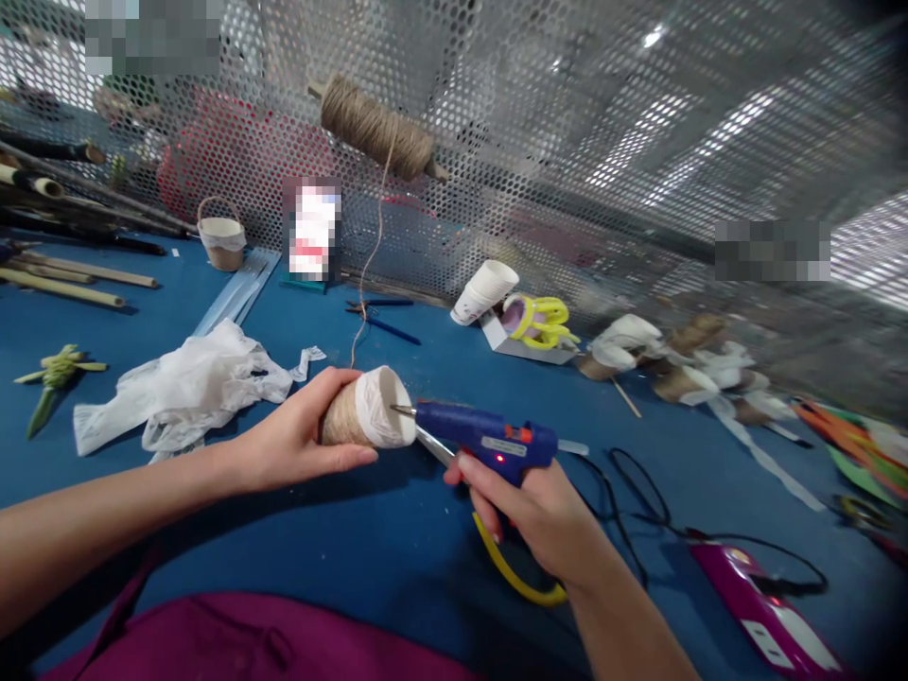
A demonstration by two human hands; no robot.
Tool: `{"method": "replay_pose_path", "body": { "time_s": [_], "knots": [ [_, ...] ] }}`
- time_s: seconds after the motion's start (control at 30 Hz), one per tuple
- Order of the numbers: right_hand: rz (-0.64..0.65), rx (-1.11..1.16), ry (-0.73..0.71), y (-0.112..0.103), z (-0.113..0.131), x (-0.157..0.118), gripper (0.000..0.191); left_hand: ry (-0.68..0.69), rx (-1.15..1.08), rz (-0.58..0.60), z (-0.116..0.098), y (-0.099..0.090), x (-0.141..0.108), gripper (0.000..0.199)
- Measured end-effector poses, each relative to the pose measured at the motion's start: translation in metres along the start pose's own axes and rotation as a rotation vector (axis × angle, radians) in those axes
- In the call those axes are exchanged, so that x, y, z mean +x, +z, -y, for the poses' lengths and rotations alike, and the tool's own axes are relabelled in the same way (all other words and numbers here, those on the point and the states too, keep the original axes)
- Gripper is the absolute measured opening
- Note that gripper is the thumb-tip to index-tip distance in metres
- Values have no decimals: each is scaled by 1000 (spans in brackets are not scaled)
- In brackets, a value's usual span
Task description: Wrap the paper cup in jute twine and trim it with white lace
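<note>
My left hand (305, 430) is wrapped round a twine-covered paper cup (347, 413) that lies tilted, its open end facing right, with a white lace band (375, 409) near the rim. My right hand (529, 497) grips a blue glue gun (482, 437) with a lit red light; its metal nozzle points left at the cup's rim. Scissors with a yellow handle (515, 572) hang under the same hand, their blades partly hidden behind the gun. From the cup a strand of twine (374, 248) runs up to a twine spool (375, 130) on the mesh.
White lace (205, 383) lies left of the cup. Pliers (387, 323), stacked paper cups (486, 288) and a box with yellow tape (535, 326) stand behind. A purple power strip (762, 605) with black cables is at the right. Sticks (78, 274) and a small basket (222, 241) are at the left.
</note>
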State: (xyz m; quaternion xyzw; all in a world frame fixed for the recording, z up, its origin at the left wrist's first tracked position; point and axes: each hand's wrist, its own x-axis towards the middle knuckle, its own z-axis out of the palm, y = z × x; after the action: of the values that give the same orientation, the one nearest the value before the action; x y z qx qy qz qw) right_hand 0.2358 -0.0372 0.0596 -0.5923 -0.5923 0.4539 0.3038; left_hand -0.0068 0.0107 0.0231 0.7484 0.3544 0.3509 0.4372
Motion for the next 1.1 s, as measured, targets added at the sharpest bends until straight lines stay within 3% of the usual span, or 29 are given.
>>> {"method": "replay_pose_path", "body": {
  "time_s": [0.13, 0.4, 0.87, 1.1],
  "knots": [
    [-21, 64, -73, -6, -2, 1, 30, -6, 10, 4, -3, -3, 0, 59],
    [75, 31, -17, -7, -5, 4, 33, -17, -42, 14, 0, -1, 0, 58],
    [103, 626, 110, 17, -9, 6, 32, -9, -178, -88, 5, 6, -1, 68],
    [96, 655, 126, 25, -9, 4, 32, 45, -195, -55, 7, 6, -1, 76]
  ]
}}
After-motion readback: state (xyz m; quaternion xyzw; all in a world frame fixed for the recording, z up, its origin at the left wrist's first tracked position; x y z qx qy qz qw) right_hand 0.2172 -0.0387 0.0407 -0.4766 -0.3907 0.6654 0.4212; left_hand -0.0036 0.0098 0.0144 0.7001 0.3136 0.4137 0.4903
